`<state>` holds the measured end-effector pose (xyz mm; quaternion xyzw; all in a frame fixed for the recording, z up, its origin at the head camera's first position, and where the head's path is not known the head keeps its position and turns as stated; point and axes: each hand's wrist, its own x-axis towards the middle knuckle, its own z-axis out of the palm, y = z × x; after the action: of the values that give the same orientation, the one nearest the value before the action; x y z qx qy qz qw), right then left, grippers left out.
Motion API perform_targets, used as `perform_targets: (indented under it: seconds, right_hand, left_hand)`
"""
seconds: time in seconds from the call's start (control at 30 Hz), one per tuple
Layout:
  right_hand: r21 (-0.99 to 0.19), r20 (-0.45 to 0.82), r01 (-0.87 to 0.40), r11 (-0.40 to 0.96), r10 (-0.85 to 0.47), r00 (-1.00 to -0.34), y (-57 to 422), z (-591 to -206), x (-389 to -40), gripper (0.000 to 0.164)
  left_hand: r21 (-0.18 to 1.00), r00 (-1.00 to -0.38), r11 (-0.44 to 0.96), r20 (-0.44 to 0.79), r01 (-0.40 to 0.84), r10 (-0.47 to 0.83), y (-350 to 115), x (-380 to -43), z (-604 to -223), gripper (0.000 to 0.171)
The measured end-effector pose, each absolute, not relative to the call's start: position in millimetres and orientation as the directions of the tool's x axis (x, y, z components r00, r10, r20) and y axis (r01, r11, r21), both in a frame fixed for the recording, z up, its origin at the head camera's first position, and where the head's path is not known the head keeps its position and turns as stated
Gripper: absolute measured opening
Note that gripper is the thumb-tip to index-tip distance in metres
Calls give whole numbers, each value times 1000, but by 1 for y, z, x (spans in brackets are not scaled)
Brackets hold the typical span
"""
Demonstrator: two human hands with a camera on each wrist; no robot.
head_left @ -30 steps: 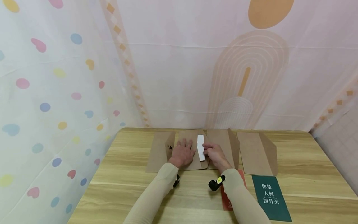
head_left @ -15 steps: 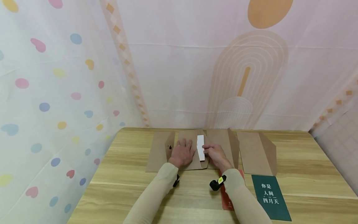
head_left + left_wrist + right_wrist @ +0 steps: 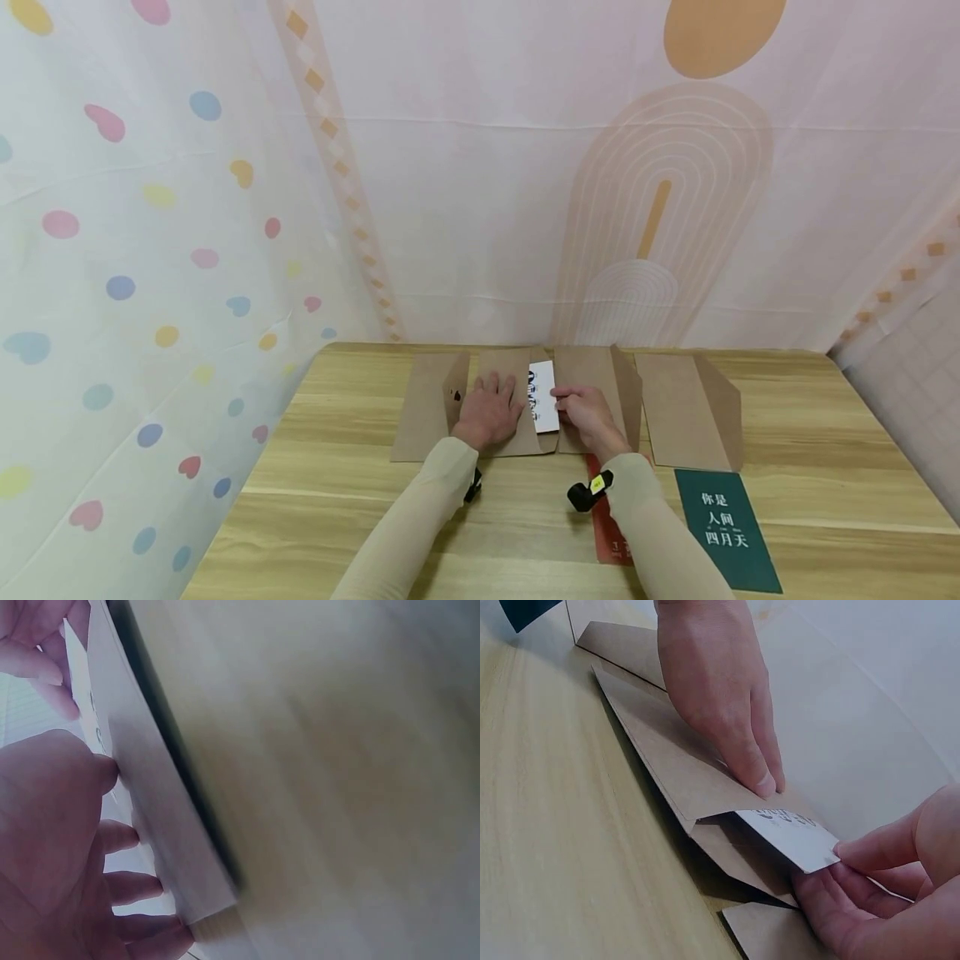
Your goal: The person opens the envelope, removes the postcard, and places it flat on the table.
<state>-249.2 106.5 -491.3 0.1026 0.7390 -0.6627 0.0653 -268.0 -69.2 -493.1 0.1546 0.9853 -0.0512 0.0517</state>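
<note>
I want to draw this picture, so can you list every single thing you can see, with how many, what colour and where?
Brown kraft paper envelopes: four, brown, in a row at the far side of the table, flaps open.
White printed card: one, white with dark print, partly inside the second envelope from the left.
Dark green card with white writing: one, near right of the table.
Red card: one, partly under the right sleeve.
Light wooden table: one.
Pastel patterned curtain: behind and left.
Left hand: flat on the envelope.
Right hand: fingers pinch the white card.
</note>
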Motion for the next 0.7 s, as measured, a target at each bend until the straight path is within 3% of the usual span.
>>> perform_targets:
  seconds: [0.7]
  right_hand:
    - [-972, -230, 230, 50, -2, -973, 116, -492, -247, 30]
  left_hand:
    - [-80, -945, 945, -105, 318, 310, -69, -266, -492, 59]
